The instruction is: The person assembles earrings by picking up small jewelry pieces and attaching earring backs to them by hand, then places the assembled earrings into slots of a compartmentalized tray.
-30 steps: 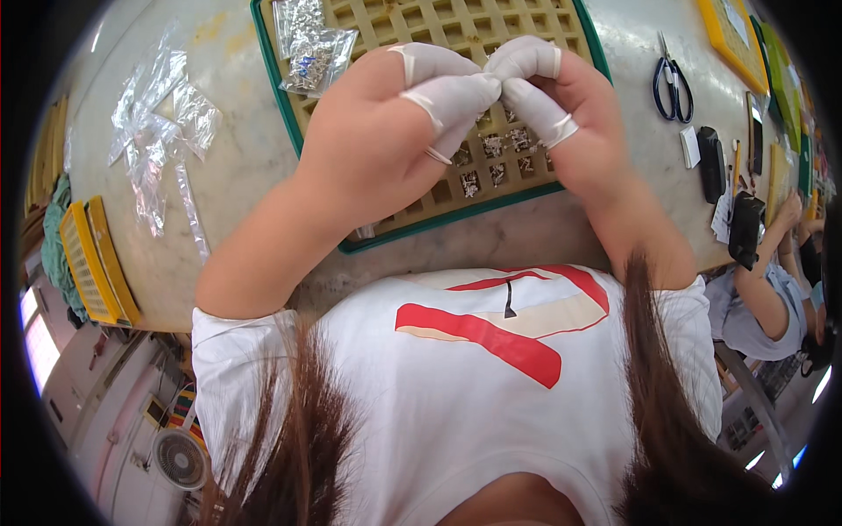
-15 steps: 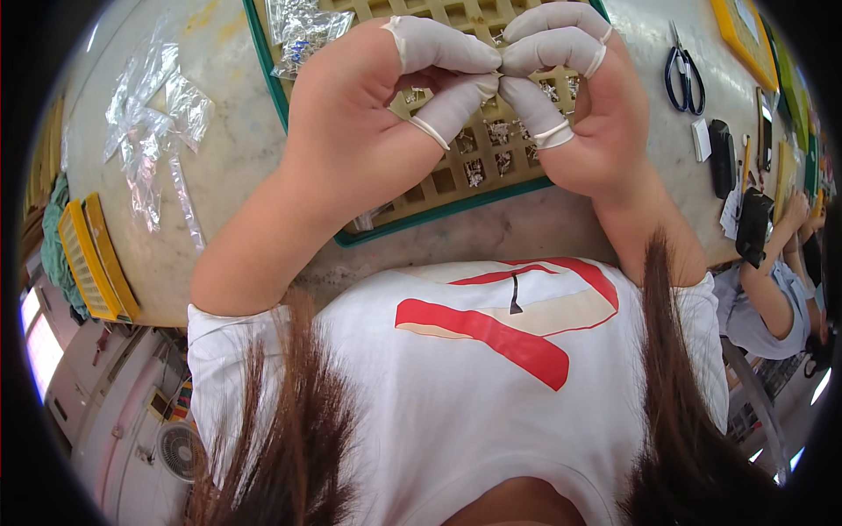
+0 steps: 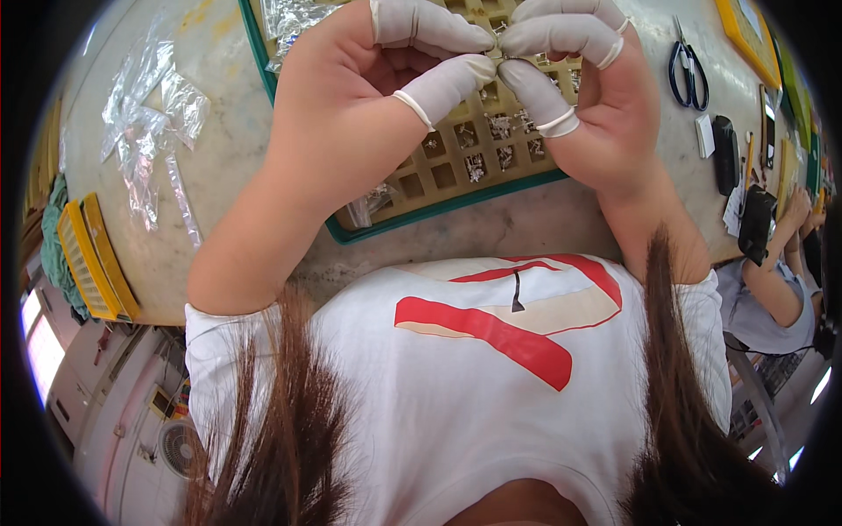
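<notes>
White finger cots cover the thumbs and several fingers of both my hands. My left hand (image 3: 368, 83) pinches with thumb and forefinger, and my right hand (image 3: 592, 101) pinches just opposite, the fingertips almost meeting. Between them is a tiny metal piece (image 3: 497, 56), mostly hidden and too small to name. Below the hands lies a beige compartment tray (image 3: 427, 195) set in a green tray (image 3: 456, 201). Small silvery pieces (image 3: 474, 167) fill some of its compartments; others are bare. Clear plastic bags (image 3: 289, 22) rest on its far left corner, and another small bag (image 3: 373, 203) at its near left corner.
Crumpled clear plastic (image 3: 145, 123) lies on the table's left side, above a yellow basket (image 3: 88, 263). To the right are blue-handled scissors (image 3: 688, 74), a small white block (image 3: 704, 138), a black case (image 3: 725, 156) and a yellow tray (image 3: 745, 39). Another person's arm (image 3: 781, 237) shows at far right.
Both hands have shifted slightly, the left one up and left, with the fingertips still together. The left thumb has tilted upward, and more of the tray's near compartments now shows.
</notes>
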Available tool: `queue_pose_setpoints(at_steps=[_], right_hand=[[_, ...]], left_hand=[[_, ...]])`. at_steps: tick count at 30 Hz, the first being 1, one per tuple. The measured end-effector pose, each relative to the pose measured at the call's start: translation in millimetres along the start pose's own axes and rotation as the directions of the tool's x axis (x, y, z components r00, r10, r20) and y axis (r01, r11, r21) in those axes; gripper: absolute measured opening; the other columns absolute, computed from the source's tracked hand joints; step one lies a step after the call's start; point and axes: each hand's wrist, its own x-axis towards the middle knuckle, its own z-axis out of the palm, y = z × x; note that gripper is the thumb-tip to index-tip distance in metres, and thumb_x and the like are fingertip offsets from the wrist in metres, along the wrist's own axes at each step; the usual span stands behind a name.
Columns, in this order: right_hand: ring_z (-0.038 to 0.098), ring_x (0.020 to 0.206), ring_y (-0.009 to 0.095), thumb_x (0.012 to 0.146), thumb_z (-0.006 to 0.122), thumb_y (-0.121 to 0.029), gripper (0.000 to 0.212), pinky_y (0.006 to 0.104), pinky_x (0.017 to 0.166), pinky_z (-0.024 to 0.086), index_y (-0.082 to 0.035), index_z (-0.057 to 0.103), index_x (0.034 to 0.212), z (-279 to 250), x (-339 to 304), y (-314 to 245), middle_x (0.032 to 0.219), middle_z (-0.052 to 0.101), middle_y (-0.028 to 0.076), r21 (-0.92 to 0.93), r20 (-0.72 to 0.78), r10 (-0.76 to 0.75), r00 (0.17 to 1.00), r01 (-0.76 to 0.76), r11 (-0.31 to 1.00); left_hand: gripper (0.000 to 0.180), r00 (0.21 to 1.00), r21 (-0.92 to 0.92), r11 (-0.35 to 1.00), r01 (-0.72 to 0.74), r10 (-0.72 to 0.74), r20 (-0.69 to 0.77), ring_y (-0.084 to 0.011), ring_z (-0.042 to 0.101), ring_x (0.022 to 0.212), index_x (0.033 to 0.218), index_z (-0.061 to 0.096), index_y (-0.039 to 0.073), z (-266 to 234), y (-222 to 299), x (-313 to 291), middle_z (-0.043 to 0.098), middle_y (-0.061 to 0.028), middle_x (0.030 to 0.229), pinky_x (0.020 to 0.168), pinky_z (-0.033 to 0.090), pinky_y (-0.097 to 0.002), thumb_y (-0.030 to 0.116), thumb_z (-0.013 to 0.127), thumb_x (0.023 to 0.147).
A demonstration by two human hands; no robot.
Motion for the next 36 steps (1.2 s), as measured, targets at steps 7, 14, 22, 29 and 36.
queue_pose_setpoints(at_steps=[7,14,22,29,36], right_hand=[[0.060,0.092,0.021,0.085,0.070,-0.004,0.017,0.0324,0.082,0.047,-0.003,0.065,0.102,4,-11,5,0.104,0.061,0.012,0.123,0.045,0.015,0.999,-0.021,0.992],[0.054,0.098,0.014,0.089,0.066,-0.007,0.017,0.0301,0.088,0.044,-0.003,0.064,0.105,-2,-4,-14,0.109,0.056,0.008,0.379,0.099,0.359,0.928,-0.369,0.849],[0.057,0.095,0.019,0.085,0.066,-0.002,0.017,0.0311,0.087,0.045,-0.004,0.065,0.102,-1,-1,-5,0.106,0.057,0.012,0.165,0.054,0.123,0.991,-0.131,0.978],[0.056,0.090,0.018,0.092,0.065,-0.007,0.014,0.0298,0.082,0.046,-0.005,0.062,0.106,4,-6,-9,0.103,0.060,0.007,0.539,0.145,0.391,0.909,-0.404,0.739],[0.058,0.094,0.026,0.081,0.072,-0.006,0.021,0.0371,0.081,0.047,-0.008,0.064,0.101,5,1,-9,0.101,0.061,0.010,0.104,-0.015,0.185,0.983,-0.183,0.978]], left_hand=[[0.021,0.951,0.280,0.909,-0.309,0.289,0.113,-0.0142,0.069,0.094,0.109,0.069,-0.002,6,6,6,0.073,-0.0078,0.105,0.085,0.055,-0.0273,-0.009,0.069,0.089],[0.026,0.957,0.164,0.943,-0.288,0.280,0.072,-0.0176,0.068,0.105,0.115,0.066,-0.004,2,-4,-4,0.071,-0.0103,0.110,0.094,0.055,-0.0302,-0.012,0.066,0.090],[0.026,0.987,0.072,0.985,-0.154,0.150,0.053,-0.0179,0.069,0.104,0.115,0.066,-0.003,1,-3,-5,0.071,-0.0111,0.112,0.095,0.055,-0.0303,-0.010,0.067,0.090],[0.021,0.863,0.589,0.641,-0.492,0.448,0.233,-0.0179,0.069,0.092,0.104,0.071,0.000,9,10,5,0.071,-0.0101,0.099,0.081,0.055,-0.0279,-0.008,0.072,0.084],[0.019,0.993,0.267,0.957,-0.113,0.120,-0.013,-0.0156,0.067,0.091,0.100,0.069,0.001,14,0,0,0.067,-0.0093,0.098,0.079,0.054,-0.0260,-0.007,0.073,0.083]])
